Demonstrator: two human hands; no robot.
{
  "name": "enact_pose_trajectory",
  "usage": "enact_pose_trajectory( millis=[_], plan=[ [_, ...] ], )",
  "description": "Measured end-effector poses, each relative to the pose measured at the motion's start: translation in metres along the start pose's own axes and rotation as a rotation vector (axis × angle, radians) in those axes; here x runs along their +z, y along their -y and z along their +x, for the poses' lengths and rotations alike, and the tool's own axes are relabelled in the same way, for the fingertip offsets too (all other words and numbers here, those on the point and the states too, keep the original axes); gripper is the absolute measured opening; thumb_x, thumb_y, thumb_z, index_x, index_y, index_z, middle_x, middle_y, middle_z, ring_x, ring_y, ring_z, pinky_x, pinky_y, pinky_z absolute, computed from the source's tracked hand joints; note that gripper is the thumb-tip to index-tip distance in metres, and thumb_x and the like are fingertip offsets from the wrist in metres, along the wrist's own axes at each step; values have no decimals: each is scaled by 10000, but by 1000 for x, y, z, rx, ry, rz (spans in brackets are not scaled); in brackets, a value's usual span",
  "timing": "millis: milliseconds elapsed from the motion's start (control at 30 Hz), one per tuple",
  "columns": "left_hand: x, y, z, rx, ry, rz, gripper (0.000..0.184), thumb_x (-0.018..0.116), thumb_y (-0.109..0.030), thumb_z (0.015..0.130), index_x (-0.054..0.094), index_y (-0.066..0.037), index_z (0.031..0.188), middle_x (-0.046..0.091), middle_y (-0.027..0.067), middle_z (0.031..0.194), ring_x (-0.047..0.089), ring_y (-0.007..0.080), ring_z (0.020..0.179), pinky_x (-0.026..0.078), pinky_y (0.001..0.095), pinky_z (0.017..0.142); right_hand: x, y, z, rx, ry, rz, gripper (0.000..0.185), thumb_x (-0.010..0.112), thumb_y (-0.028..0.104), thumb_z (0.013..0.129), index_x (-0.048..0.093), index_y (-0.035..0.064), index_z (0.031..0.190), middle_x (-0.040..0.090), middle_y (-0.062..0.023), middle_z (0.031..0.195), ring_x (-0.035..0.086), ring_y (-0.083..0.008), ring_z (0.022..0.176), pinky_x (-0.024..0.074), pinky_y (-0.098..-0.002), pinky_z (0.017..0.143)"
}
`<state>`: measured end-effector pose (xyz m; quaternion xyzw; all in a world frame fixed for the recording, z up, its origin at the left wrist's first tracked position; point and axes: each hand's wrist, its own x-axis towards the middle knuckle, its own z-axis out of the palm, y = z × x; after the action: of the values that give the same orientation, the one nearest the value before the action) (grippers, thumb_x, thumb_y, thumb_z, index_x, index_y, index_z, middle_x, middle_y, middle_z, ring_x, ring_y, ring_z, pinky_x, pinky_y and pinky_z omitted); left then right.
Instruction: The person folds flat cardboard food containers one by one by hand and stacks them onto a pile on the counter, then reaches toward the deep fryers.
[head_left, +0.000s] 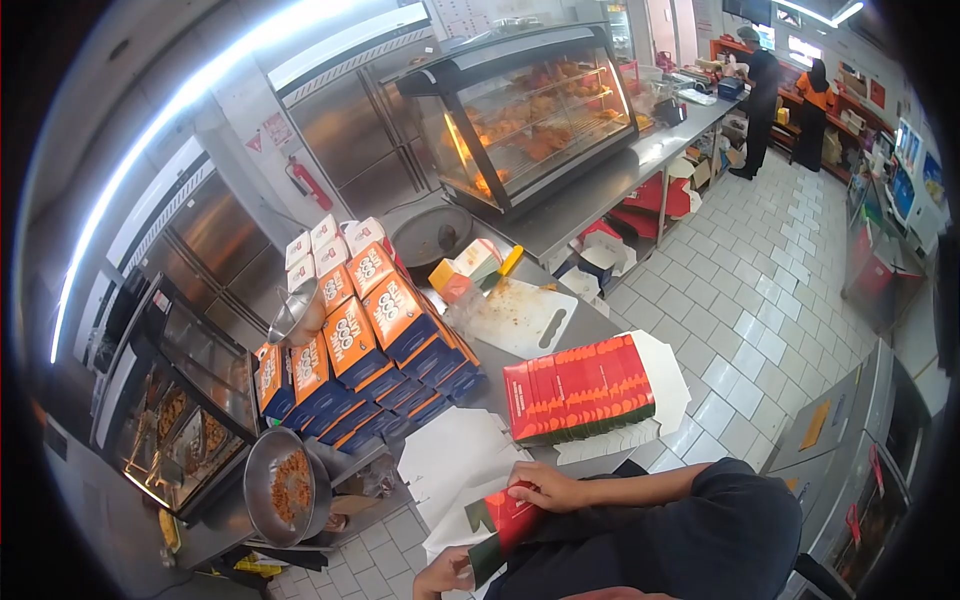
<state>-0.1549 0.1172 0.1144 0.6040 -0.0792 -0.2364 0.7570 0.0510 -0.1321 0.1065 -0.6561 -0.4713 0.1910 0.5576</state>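
Observation:
A partly folded takeaway carton (508,520), red and dark green outside with white inner flaps, is held low in front of my body. My right hand (545,487) is closed over its red panel, near the upper edge. At the lower end, my left hand (445,573) grips the carton's edge, with its fingertips partly hidden. A white carton flap (450,455) spreads toward the counter. Just beyond my right hand lies a pile of flat red cartons (580,388), their white edges fanned out.
Stacked orange and blue boxes (350,335) stand left of the pile. A metal bowl (262,490) with brown crumbs sits by a glass food warmer (180,410). Behind are a white cutting board (520,318) and a fried-food display case (540,110). Two people (760,100) stand far right.

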Motion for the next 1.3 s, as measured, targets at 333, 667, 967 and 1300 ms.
enact_pose_trajectory(
  millis=[333, 667, 967, 1300],
  plan=[
    [10, 4, 19, -250, -324, 104, 331, 571, -260, 968, 574, -33, 1208, 609, 21, 1133, 529, 93, 1038, 435, 273, 896, 13, 13, 0, -253, 115, -211, 314, 644, 394, 929, 612, 85, 972, 588, -73, 901, 546, -261, 893, 353, -377, 851],
    [8, 4, 40, -258, -137, -30, 559, 524, -11, 1004, 275, -71, 1501, 689, 80, 970, 638, 82, 866, 484, 211, 789, 8, 52, -5, -334, 270, -254, 246, 665, 372, 899, 600, 149, 978, 553, -38, 900, 538, -235, 896, 324, -438, 828],
    [33, -44, 46, -191, -248, 3, 972, 614, 57, 930, -85, -129, 1579, 716, 126, 961, 637, 82, 838, 468, 203, 703, 10, 36, -3, -25, 210, -547, 310, 634, 411, 909, 576, 194, 1124, 521, -70, 984, 547, -238, 962, 325, -424, 793],
    [48, -84, 51, -184, -456, 509, 837, 712, -30, 886, 223, -86, 1563, 726, 87, 843, 624, 75, 693, 462, 216, 622, 23, 20, 0, -182, 362, -338, 369, 553, 438, 963, 546, 147, 1190, 576, -124, 1054, 592, -284, 976, 362, -453, 843]
  ],
)
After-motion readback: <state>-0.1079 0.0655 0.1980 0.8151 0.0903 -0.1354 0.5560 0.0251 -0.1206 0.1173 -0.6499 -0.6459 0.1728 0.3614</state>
